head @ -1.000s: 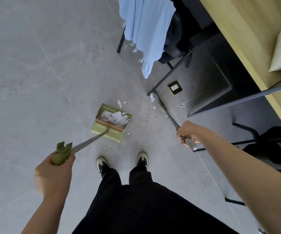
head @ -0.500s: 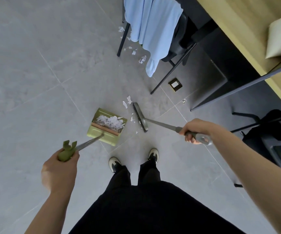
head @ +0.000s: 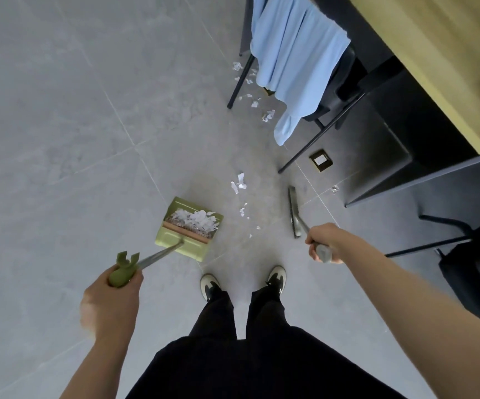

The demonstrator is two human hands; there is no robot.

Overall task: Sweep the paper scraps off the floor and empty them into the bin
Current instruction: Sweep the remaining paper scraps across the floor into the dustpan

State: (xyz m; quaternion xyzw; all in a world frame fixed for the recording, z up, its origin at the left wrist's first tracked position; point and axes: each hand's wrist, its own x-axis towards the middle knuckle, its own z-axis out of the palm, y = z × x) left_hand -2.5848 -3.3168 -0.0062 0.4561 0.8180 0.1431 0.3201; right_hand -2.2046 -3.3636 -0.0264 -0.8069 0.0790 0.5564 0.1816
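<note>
Floor point(head: 60, 139): 1 dustpan point(head: 188, 228), 1 broom point(head: 294, 211), 2 hands.

Soft, even daylight falls on the grey floor point(head: 60, 139) around me with no glare, deep shadow pools under the table point(head: 434, 53), the wide lens bends straight lines at the edges, and my left hand point(head: 112, 298) looks slightly motion-blurred.

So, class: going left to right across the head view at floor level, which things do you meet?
Green plastic dustpan → small white paper scraps → dark narrow broom head → brass floor socket.
</note>
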